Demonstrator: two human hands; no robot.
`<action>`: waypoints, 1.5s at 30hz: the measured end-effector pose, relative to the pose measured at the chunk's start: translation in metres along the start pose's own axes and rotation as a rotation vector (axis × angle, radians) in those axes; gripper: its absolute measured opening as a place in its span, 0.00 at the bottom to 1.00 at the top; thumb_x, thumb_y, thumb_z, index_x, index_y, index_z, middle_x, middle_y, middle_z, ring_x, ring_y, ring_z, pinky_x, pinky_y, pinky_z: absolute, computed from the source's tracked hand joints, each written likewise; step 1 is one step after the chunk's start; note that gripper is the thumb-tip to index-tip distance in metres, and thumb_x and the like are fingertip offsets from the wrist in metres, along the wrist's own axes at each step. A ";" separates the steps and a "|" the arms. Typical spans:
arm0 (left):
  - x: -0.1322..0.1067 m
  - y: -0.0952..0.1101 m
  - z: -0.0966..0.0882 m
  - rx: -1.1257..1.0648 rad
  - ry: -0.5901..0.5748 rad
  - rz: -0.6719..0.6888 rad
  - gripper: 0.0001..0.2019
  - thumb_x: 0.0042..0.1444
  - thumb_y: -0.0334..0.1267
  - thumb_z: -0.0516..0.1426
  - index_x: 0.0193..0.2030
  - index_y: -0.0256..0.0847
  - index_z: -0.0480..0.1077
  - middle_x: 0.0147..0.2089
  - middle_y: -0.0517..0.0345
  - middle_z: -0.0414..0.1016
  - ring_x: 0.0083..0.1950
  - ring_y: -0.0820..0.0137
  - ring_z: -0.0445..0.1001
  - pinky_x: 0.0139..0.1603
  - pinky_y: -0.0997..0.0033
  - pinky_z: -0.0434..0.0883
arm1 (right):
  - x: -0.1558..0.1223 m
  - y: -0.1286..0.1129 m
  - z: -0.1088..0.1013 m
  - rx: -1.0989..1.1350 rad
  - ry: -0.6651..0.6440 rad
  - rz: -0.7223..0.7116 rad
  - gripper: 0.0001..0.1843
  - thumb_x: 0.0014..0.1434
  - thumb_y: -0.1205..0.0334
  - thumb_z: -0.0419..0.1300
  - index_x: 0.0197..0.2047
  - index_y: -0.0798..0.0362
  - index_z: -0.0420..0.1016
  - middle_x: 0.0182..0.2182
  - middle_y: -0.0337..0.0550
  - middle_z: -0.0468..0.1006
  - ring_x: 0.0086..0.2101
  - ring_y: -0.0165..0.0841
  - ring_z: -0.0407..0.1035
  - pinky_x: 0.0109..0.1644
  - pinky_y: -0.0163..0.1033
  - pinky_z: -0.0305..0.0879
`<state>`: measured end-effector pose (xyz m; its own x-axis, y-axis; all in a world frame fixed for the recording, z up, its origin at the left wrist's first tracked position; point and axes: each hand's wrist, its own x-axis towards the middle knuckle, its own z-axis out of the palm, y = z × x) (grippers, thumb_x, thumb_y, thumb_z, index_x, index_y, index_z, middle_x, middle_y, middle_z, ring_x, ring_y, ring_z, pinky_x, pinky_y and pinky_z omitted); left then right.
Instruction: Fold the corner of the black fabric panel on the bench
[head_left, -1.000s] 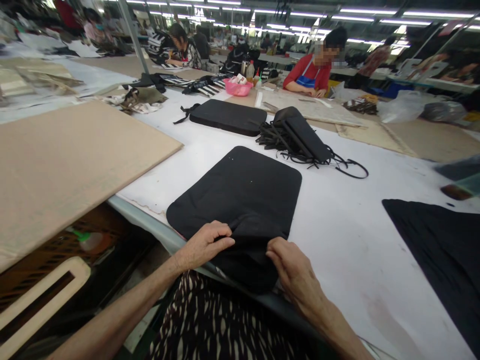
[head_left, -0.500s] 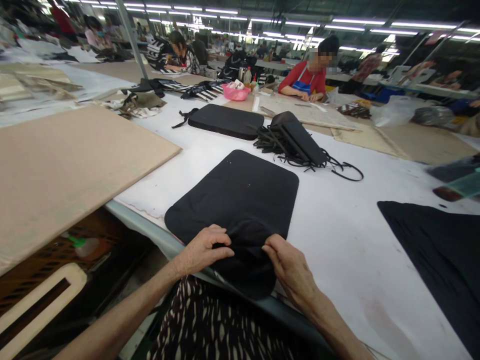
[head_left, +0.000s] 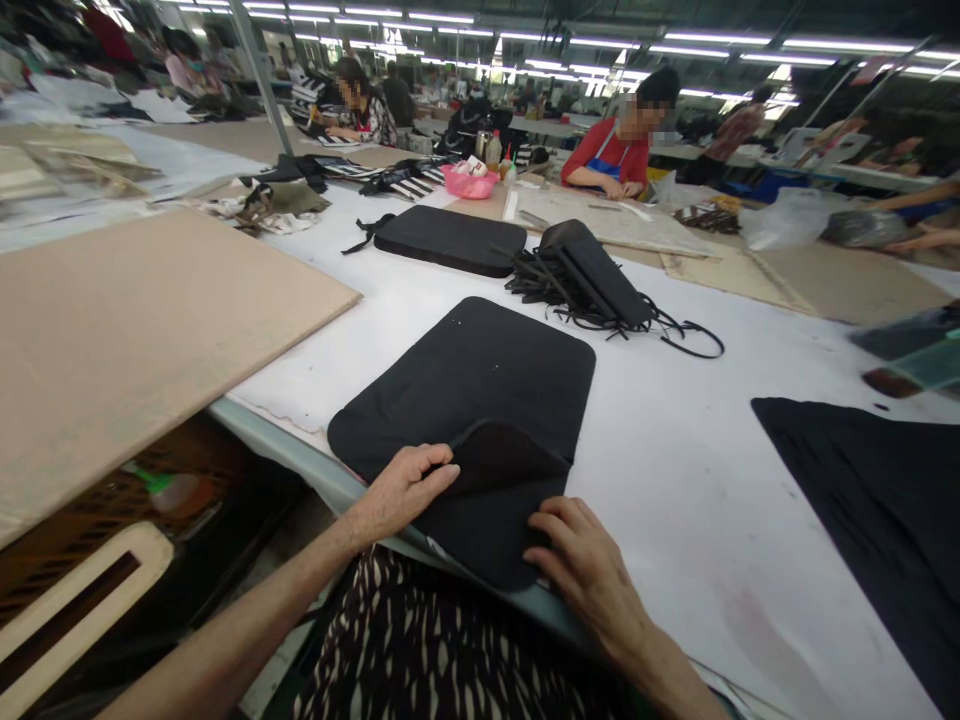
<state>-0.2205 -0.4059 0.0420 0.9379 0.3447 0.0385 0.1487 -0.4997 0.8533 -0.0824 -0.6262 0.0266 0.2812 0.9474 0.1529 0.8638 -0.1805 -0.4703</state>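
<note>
A black fabric panel (head_left: 480,370) with rounded corners lies on the white tabletop, its near end at the table's edge. Toward that near end, a curved edge of the top layer stands raised, baring a darker underside. My left hand (head_left: 412,485) pinches this raised edge on its left side, thumb and fingers closed. At the panel's lower right corner rests my right hand (head_left: 577,550), thumb and fingers apart, the tips touching the fabric. Beyond the panel are a flat black padded piece (head_left: 450,240) and a bundle of black straps (head_left: 600,285).
To the left lies a large tan board (head_left: 165,330); an orange crate (head_left: 67,530) with a green-capped bottle (head_left: 176,490) stands below it. More black fabric (head_left: 870,500) covers the right side. Across the table, a person in red (head_left: 615,150) works near a pink basket (head_left: 469,182).
My right hand has let go of the raised fabric and moved down toward the near right corner. The fold now lies more open, and my left hand has shifted slightly left.
</note>
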 end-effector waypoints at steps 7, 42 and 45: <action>0.000 0.000 0.000 0.035 -0.022 0.040 0.15 0.60 0.38 0.47 0.23 0.37 0.53 0.24 0.65 0.53 0.29 0.74 0.57 0.33 0.75 0.55 | 0.011 -0.001 -0.002 0.069 -0.028 0.057 0.09 0.63 0.62 0.50 0.31 0.52 0.66 0.32 0.41 0.67 0.35 0.35 0.62 0.37 0.40 0.60; 0.001 -0.001 0.002 0.077 -0.032 0.090 0.16 0.61 0.38 0.48 0.22 0.38 0.53 0.24 0.64 0.54 0.29 0.74 0.57 0.32 0.74 0.55 | -0.002 0.002 0.007 -0.112 0.085 0.045 0.30 0.45 0.61 0.68 0.51 0.51 0.62 0.54 0.49 0.61 0.51 0.45 0.57 0.53 0.49 0.60; 0.000 0.000 0.002 0.085 -0.035 0.092 0.16 0.61 0.39 0.48 0.22 0.38 0.54 0.24 0.64 0.55 0.30 0.73 0.57 0.32 0.74 0.55 | 0.003 -0.002 0.004 -0.103 0.056 0.084 0.21 0.45 0.61 0.68 0.43 0.51 0.68 0.50 0.47 0.65 0.49 0.44 0.59 0.50 0.48 0.61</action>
<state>-0.2201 -0.4075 0.0408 0.9589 0.2673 0.0953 0.0859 -0.5937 0.8001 -0.0847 -0.6217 0.0250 0.3750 0.9120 0.1666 0.8736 -0.2875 -0.3927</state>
